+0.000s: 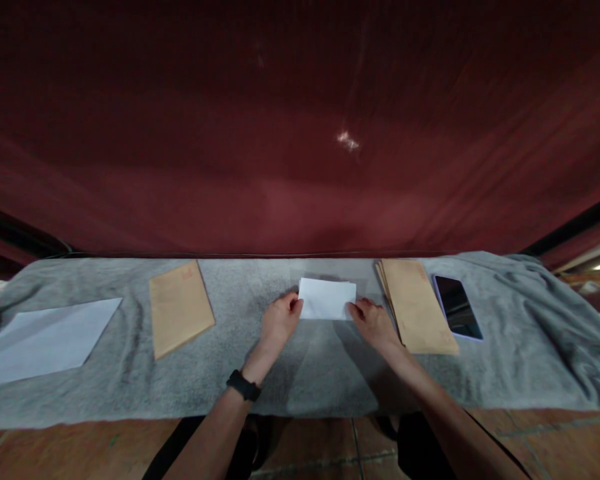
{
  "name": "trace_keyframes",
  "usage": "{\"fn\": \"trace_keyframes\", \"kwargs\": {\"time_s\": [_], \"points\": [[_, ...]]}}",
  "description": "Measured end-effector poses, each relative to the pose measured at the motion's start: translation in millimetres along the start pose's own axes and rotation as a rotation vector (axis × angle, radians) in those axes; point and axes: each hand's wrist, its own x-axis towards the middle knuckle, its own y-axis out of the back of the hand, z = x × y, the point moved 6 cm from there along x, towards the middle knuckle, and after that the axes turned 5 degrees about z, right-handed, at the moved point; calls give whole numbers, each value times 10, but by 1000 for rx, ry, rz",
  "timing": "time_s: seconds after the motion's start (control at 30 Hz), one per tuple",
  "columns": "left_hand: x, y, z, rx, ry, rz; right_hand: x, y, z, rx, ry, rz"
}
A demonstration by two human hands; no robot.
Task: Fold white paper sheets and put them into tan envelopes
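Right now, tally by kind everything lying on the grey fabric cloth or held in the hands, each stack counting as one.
Brown rectangular paper envelopes: 2
White rectangular papers: 2
Flat dark-screened phone with lilac edge: 1
Total: 5

Black left wristband (243, 386), bare forearms (220, 423), dark clothing (419, 443)

The light I work in is dim: the red backdrop (300, 200) sinks nearly to black at the top, with one small glare spot (347, 141). My paper (327, 299) shows bright. A soft shadow (380, 379) lies left of my right arm (425, 387). Wide-angle stretch distorts the sides, and the far right blurs.
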Motion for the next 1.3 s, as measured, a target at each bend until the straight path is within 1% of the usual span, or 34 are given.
{"fn": "trace_keyframes", "kwargs": {"time_s": [0.07, 0.13, 0.27, 0.4, 0.6, 0.7, 0.77, 0.87, 0.97, 1.03, 1.1, 1.2, 1.3], "points": [[-15, 11, 46, 204, 31, 8, 17, 1, -38, -69, -11, 13], [-25, 9, 76, 296, 65, -14, 26, 2, -65, -99, -36, 8], [-27, 1, 108, 310, 86, -32, 31, 25, -108, -123, -65, -5], [-38, -7, 110, 409, 102, -16, 30, 46, -147, -172, -60, 5], [-48, -41, 135, 480, 97, -25, 16, 31, -138, -244, -55, 44], [-51, -38, 149, 493, 93, -9, 5, 52, -115, -286, -52, 111], [-55, -36, 157, 497, 89, 5, 0, 62, -135, -284, -18, 172], [-59, -42, 160, 502, 79, 25, -10, 1, -262, -170, 118, 231], [-62, -58, 150, 519, 68, 44, -55, -142, -451, -51, 270, 235], [-68, -75, 145, 532, 54, 52, -101, -256, -562, -32, 333, 207], [-81, -86, 143, 548, 41, 64, -147, -348, -632, -46, 356, 180], [-105, -79, 154, 565, 17, 106, -197, -419, -671, -85, 353, 166], [-117, -87, 223, 575, -83, 181, -212, -441, -674, -124, 353, 167]]}}
